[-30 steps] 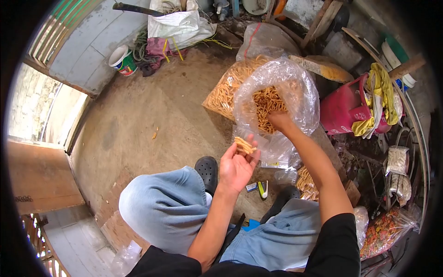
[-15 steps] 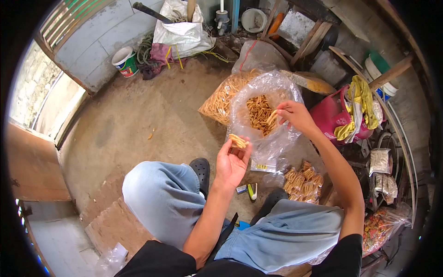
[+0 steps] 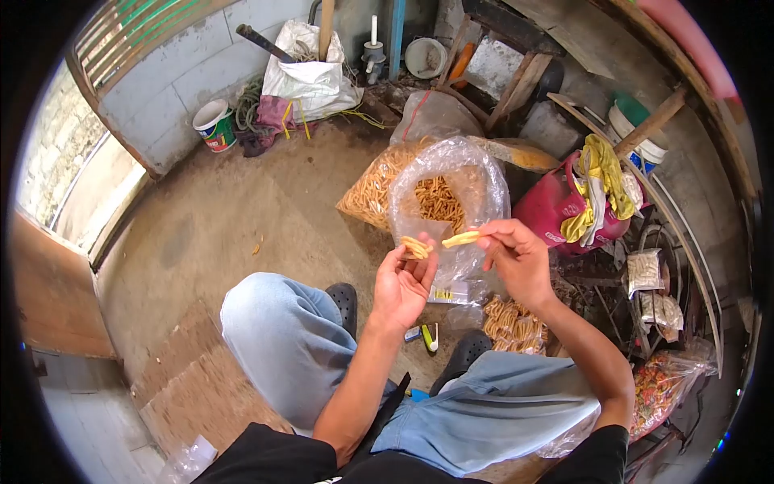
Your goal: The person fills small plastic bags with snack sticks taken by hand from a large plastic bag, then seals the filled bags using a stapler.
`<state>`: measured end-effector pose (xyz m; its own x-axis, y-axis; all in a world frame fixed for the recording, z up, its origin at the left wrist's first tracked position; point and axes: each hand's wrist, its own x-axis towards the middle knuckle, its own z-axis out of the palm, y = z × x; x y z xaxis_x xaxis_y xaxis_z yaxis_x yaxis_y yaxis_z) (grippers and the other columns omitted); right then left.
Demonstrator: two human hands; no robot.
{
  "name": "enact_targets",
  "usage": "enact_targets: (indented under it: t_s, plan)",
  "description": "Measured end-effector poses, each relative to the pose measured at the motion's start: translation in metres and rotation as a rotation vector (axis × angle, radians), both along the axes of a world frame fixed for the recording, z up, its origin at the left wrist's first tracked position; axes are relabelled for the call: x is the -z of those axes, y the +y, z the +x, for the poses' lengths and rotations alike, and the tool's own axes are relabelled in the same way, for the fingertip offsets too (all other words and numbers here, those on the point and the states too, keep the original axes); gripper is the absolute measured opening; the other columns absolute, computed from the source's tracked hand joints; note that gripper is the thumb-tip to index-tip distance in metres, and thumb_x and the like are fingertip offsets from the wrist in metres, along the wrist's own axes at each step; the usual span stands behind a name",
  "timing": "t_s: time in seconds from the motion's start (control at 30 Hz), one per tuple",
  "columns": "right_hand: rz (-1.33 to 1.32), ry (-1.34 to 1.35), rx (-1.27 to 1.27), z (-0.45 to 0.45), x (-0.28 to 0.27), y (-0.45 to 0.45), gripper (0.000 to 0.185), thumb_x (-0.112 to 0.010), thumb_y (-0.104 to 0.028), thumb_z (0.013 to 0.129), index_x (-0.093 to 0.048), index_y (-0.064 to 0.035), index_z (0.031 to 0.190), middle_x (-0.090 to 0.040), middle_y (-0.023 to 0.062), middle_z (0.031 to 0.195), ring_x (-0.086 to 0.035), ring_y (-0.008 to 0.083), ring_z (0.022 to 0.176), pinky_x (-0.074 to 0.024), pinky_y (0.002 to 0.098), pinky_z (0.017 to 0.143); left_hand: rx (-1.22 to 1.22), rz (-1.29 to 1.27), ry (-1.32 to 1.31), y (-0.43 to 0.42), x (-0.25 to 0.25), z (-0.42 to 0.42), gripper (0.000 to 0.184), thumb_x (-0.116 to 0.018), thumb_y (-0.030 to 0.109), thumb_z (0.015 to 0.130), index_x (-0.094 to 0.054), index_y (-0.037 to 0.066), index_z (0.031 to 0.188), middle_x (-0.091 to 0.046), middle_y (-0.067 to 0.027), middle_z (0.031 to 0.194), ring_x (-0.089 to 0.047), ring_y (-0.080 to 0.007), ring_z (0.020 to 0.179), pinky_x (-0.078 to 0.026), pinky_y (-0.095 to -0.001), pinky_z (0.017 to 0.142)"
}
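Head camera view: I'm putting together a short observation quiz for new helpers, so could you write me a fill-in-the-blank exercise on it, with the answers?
1. Of the left hand and the right hand, the one with its palm turned upward is the ____ one.
2. The number of these hands holding pale sticks is ____.
3. The trousers are ____ in colour.
4. The cloth draped over the pinkish-red cylinder is mainly ____.

Missing words: left; two; blue; yellow.
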<state>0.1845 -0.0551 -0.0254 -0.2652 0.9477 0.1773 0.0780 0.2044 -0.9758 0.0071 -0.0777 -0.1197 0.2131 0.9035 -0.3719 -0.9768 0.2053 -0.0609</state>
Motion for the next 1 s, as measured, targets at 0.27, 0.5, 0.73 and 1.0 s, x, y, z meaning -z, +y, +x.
enact_targets:
  t_s: [0.27, 0.5, 0.73, 1.0]
  plan:
    - [0.839, -0.442, -0.164, 0.01, 0.019, 0.005, 0.025, -0.067, 0.006, 0.074, -0.068, -0.0054, 0.096, -0.069, 0.011, 0.102, -0.069, 0.0222, 0.075, -0.0547, 0.0291, 0.06, 0.132, 0.056, 0.052, -0.004, -0.003, 0.008, 0.02, -0.05, 0.018, 0.092, -0.058, 0.004, 0.104, -0.065, -0.0105, 0.111, -0.067, -0.0227, 0.094, -0.056, -0.0363, 0.086]
    - [0.916, -0.553, -0.202, 0.007, 0.013, 0.007, 0.032, -0.067, 0.006, 0.064, -0.069, -0.0066, 0.094, -0.069, 0.0104, 0.103, -0.069, 0.0235, 0.074, -0.0551, 0.0301, 0.058, 0.162, 0.153, 0.068, -0.005, -0.003, 0.006, 0.023, -0.051, 0.017, 0.092, -0.058, 0.0, 0.105, -0.067, -0.0123, 0.101, -0.065, -0.023, 0.096, -0.057, -0.0326, 0.082]
    - [0.9, -0.663, -0.1, 0.005, 0.014, 0.011, 0.041, -0.064, 0.006, 0.064, -0.069, -0.0104, 0.101, -0.067, 0.0081, 0.109, -0.069, 0.0217, 0.072, -0.0549, 0.0293, 0.055, 0.083, 0.251, 0.33, -0.005, -0.003, 0.009, 0.036, -0.047, 0.014, 0.096, -0.04, 0.011, 0.131, -0.061, -0.0107, 0.11, -0.067, -0.0214, 0.088, -0.058, -0.0358, 0.08]
    - [0.91, -0.785, -0.117, 0.009, 0.018, 0.014, 0.045, -0.063, 0.003, 0.065, -0.067, -0.013, 0.106, -0.066, 0.0058, 0.112, -0.066, 0.0192, 0.062, -0.0531, 0.0292, 0.051, 0.08, 0.269, 0.388, -0.001, -0.001, 0.005, 0.036, -0.046, 0.018, 0.097, -0.039, 0.013, 0.133, -0.06, -0.0082, 0.111, -0.064, -0.0188, 0.094, -0.056, -0.0359, 0.085]
